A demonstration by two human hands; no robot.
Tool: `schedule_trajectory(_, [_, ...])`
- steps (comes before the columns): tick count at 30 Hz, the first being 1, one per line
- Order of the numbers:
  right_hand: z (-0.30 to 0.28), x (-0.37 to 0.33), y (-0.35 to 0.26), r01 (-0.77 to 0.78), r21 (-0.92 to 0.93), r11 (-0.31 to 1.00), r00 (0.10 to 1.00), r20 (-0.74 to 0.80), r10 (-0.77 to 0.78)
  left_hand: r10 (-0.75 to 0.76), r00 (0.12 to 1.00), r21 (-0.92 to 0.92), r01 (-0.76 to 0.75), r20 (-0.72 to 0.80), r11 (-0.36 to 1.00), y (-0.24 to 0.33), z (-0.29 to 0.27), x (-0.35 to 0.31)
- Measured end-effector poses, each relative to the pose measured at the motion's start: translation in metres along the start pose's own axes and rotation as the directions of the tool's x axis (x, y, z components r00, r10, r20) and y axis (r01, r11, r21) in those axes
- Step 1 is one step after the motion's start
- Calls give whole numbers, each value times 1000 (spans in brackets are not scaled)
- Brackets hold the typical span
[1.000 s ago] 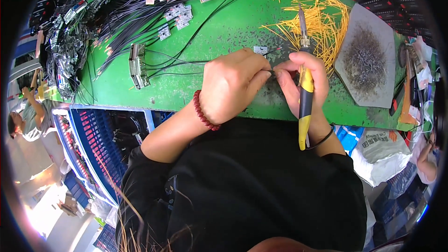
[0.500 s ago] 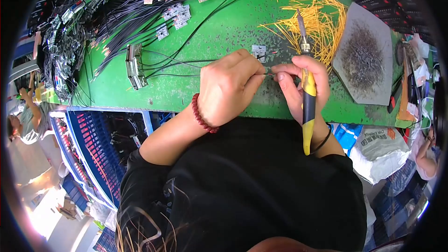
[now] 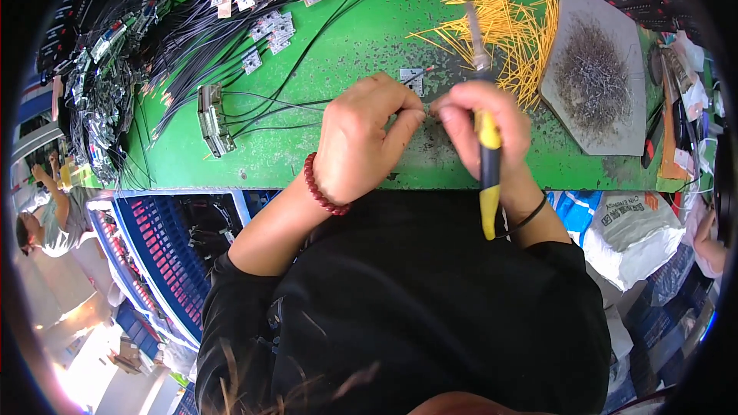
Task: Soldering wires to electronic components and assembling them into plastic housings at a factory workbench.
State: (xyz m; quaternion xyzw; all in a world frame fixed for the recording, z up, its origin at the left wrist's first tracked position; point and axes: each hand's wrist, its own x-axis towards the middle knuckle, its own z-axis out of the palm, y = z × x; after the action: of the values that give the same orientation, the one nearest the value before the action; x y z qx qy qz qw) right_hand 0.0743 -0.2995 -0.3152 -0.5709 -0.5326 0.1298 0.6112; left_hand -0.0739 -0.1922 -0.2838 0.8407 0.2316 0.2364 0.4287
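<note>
My left hand (image 3: 361, 127), closed in a pinch, holds thin black wires (image 3: 288, 106) that run out to its left. Close to its fingertips, my right hand (image 3: 503, 127) is closed round a soldering iron with a black and yellow handle (image 3: 490, 173). The iron's metal tip points away from me. Right thumb and forefinger also meet near the wire end, but what they pinch is too small to make out. Just beyond the fingertips a small white circuit board (image 3: 413, 77) lies on the bench, a wire end across it. The wires' far ends reach a metal clamp-like block (image 3: 214, 121).
Yellow cut wires (image 3: 507, 23) lie in a heap at the far right, beside a grey slab (image 3: 596, 69) covered in dark residue. Black cables with circuit boards (image 3: 269, 31) pile up at the far left on the green bench (image 3: 346, 38). White sacks (image 3: 630, 230) stand below right.
The whole view has shifted a little. My right fingertips have come slightly nearer the left ones, and the right fingers are more curled. Both grips look the same.
</note>
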Motion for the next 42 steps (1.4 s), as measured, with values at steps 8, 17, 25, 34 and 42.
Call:
schedule_trajectory(8, [-97,-24,-24,-396,26,918,912,-108,397,243,970,339,-233,11,912,-25,19,16])
schedule_trajectory(17, [-179,-63,10,-256,12,967,628,-758,176,126,992,317,-121,2,941,-22,21,13])
schedule_trajectory(25, [-193,-72,24,-377,-75,923,676,-704,219,112,994,335,-107,7,936,-19,24,14])
schedule_trajectory(34, [-190,-71,25,-323,6,946,661,-714,230,87,996,313,-78,-17,947,-22,21,12])
schedule_trajectory(42, [-217,-82,25,-250,-116,961,694,-714,94,165,986,245,-154,-26,957,-27,22,18])
